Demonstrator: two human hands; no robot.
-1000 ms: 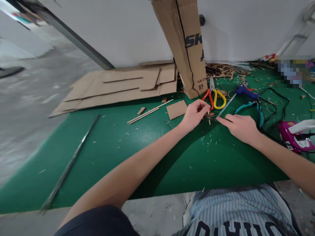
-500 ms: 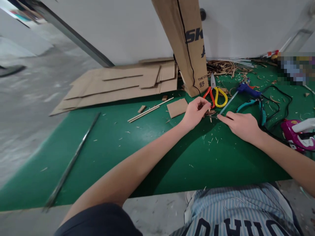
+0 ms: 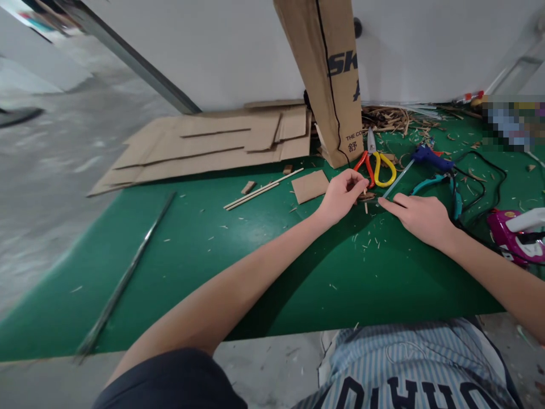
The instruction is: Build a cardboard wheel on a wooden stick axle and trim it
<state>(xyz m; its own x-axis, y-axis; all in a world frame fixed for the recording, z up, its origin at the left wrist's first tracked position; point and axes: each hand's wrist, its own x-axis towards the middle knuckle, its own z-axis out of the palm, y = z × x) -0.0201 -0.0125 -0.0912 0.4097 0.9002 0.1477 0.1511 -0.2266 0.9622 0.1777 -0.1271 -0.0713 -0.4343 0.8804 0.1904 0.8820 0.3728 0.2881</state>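
Left hand: The bare left hand (image 3: pixel 343 196) was bent over the counter (image 3: pixel 289 284), its grip pinching a short, pale, stick-like piece (image 3: pixel 365 191) between thumb and fingertips.
Brown bits: A small, flat, brown, bark-like piece (image 3: pixel 368 196) lay just beside those fingertips, between the two hands; whether the pale piece touched it could not be told.
Right hand: The bare right hand (image 3: pixel 421 218) reached in with its index finger extended to the near end of a translucent, rod-shaped glue stick (image 3: pixel 398 179). Whether its grip held anything could not be told.
Glue gun: The dark blue plastic glue gun (image 3: pixel 434 159) lay beyond the right hand, the glue stick running from it.
Scissors: Metal scissors with red and yellow handles (image 3: pixel 385 170) lay just beyond the left fingertips.
Just changed: Very little; the camera view had shifted slightly, while both hands kept nearly the same places.
Meaning: The left pinch seemed steady, and the pale piece had apparently not been set down.
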